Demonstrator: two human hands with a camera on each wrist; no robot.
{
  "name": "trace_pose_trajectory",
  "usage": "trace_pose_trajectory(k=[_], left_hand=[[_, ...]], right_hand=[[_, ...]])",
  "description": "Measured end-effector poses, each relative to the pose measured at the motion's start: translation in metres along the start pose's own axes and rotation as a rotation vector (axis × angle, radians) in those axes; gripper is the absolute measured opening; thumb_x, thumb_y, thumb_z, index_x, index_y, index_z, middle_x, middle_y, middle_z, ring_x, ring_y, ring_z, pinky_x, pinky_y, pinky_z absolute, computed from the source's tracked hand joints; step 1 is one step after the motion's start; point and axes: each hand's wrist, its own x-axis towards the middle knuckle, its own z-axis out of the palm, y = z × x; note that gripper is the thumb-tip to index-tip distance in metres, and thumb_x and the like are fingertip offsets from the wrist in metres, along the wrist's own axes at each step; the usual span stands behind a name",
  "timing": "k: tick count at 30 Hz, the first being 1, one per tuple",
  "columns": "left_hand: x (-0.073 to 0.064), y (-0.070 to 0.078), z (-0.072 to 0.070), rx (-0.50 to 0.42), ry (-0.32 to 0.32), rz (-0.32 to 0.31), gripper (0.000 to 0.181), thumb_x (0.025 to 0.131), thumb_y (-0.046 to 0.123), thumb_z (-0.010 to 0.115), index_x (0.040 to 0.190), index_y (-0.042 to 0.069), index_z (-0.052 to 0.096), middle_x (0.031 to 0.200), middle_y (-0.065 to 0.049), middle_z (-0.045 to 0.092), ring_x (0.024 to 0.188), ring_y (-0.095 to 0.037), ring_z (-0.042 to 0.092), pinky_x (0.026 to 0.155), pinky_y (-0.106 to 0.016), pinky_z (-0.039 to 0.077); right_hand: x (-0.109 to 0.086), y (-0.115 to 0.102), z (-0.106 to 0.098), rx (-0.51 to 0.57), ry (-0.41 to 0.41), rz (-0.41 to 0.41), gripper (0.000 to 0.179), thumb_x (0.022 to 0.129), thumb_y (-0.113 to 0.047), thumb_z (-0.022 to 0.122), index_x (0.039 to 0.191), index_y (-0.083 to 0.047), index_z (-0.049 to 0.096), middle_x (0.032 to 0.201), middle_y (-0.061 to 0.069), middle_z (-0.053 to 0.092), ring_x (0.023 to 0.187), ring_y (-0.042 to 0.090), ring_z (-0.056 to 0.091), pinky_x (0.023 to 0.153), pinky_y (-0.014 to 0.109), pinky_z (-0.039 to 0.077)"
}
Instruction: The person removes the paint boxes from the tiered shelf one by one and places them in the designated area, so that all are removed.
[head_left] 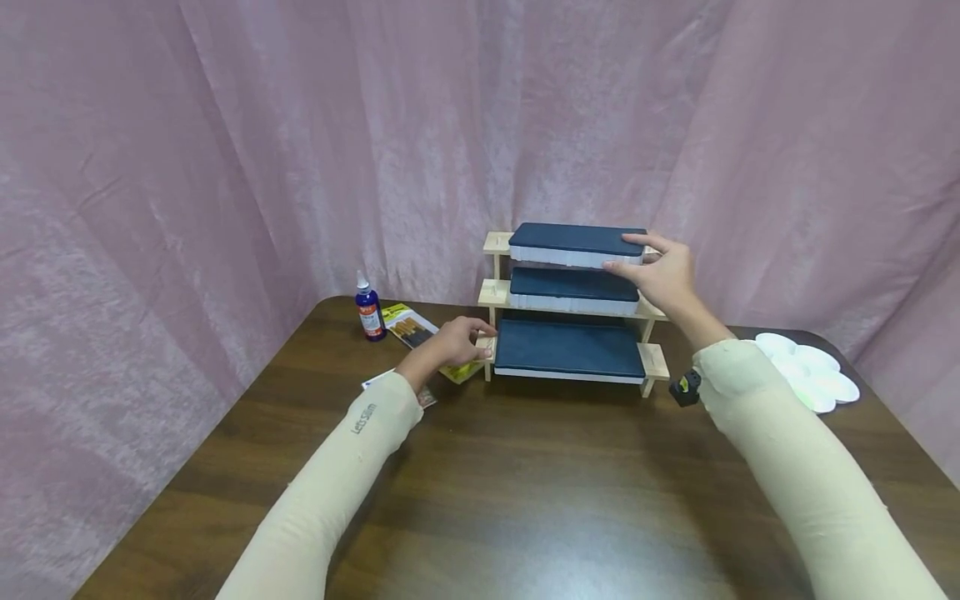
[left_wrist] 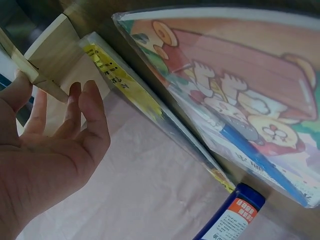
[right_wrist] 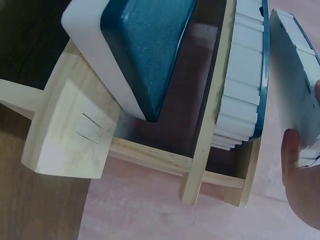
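A three-step wooden rack (head_left: 654, 361) holds dark-blue-lidded white boxes. My right hand (head_left: 667, 275) grips the right end of the top box (head_left: 573, 235), thumb on its front side and fingers over the lid. In the right wrist view, that box's pale underside (right_wrist: 292, 85) shows, tilted away from the rack. A middle box (head_left: 573, 283) and a bottom box (head_left: 567, 347) rest on the lower steps. My left hand (head_left: 453, 342) pinches the left end of the bottom step, its thumb and fingers around the wood (left_wrist: 42, 75) in the left wrist view.
Left of the rack stand a blue bottle (head_left: 371, 312) with a white nozzle and a yellow-and-black brush packet (head_left: 408, 325). A cartoon-printed packet (left_wrist: 240, 75) lies nearer. A white flower-shaped palette (head_left: 806, 371) is at the right. Pink curtains (head_left: 420, 150) hang behind the table.
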Motion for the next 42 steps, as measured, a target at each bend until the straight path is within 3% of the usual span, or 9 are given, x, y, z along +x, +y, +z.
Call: trace_pose_trajectory(k=[3,7,10,19,23,26,31,42], left_hand=[[0.002,0.0,0.001,-0.011,-0.009,0.003,0.039,0.092,0.019,0.073,0.13,0.018,0.065,0.132,-0.02,0.059,0.123,-0.032,0.054,0.101,-0.045,0.045],[0.003,0.0,0.004,-0.01,-0.015,0.008,0.04,0.092,0.02,0.073,0.13,0.018,0.065,0.132,-0.02,0.058,0.124,-0.033,0.053,0.102,-0.046,0.045],[0.003,-0.002,0.005,-0.016,-0.006,0.003,0.039,0.091,0.019,0.073,0.13,0.017,0.066,0.132,-0.02,0.059,0.123,-0.033,0.053,0.102,-0.045,0.044],[0.002,-0.004,0.001,-0.048,-0.008,0.003,0.038,0.093,0.016,0.071,0.131,0.018,0.065,0.136,-0.019,0.058,0.128,-0.033,0.051,0.104,-0.044,0.043],[0.002,-0.005,-0.001,-0.061,-0.01,-0.001,0.039,0.093,0.017,0.07,0.132,0.017,0.064,0.138,-0.02,0.056,0.129,-0.034,0.05,0.106,-0.045,0.041],[0.003,-0.007,-0.001,-0.064,-0.013,-0.007,0.039,0.093,0.017,0.071,0.131,0.018,0.065,0.137,-0.02,0.056,0.128,-0.034,0.051,0.106,-0.047,0.041],[0.004,-0.007,0.0,-0.064,-0.018,-0.02,0.038,0.093,0.017,0.07,0.131,0.018,0.065,0.137,-0.019,0.057,0.125,-0.033,0.054,0.104,-0.048,0.042],[0.003,-0.003,-0.002,-0.058,-0.027,0.012,0.04,0.093,0.02,0.071,0.132,0.016,0.065,0.137,-0.019,0.058,0.128,-0.033,0.052,0.105,-0.047,0.042]], right_hand=[[-0.003,0.0,-0.003,0.01,-0.003,0.006,0.064,0.079,-0.038,0.084,0.134,-0.012,0.064,0.158,0.014,0.033,0.108,0.026,0.058,0.07,0.021,0.045],[-0.007,0.0,-0.006,0.017,0.005,0.006,0.062,0.079,-0.036,0.084,0.133,-0.011,0.065,0.158,0.014,0.032,0.129,0.034,0.051,0.093,0.035,0.051],[-0.009,-0.001,-0.006,0.025,0.014,-0.02,0.06,0.079,-0.033,0.085,0.13,-0.009,0.066,0.158,0.013,0.032,0.133,0.035,0.047,0.095,0.04,0.049],[-0.014,-0.006,-0.006,0.044,0.044,-0.09,0.055,0.078,-0.028,0.086,0.126,-0.008,0.068,0.157,0.006,0.036,0.131,0.03,0.05,0.098,0.034,0.049],[-0.018,-0.006,-0.006,0.069,0.064,-0.133,0.053,0.077,-0.023,0.087,0.124,-0.007,0.069,0.155,0.006,0.038,0.124,0.028,0.056,0.09,0.022,0.049],[-0.02,-0.005,-0.005,0.098,0.069,-0.162,0.05,0.077,-0.018,0.087,0.122,-0.005,0.07,0.155,0.008,0.038,0.124,0.029,0.056,0.093,0.023,0.048],[-0.025,-0.004,-0.007,0.137,0.048,-0.172,0.05,0.078,-0.016,0.086,0.123,-0.002,0.069,0.156,0.008,0.036,0.132,0.033,0.047,0.101,0.037,0.045],[-0.046,-0.021,-0.011,0.132,0.05,-0.185,0.049,0.078,-0.012,0.086,0.122,0.001,0.068,0.154,0.011,0.039,0.124,0.036,0.055,0.09,0.022,0.05]])
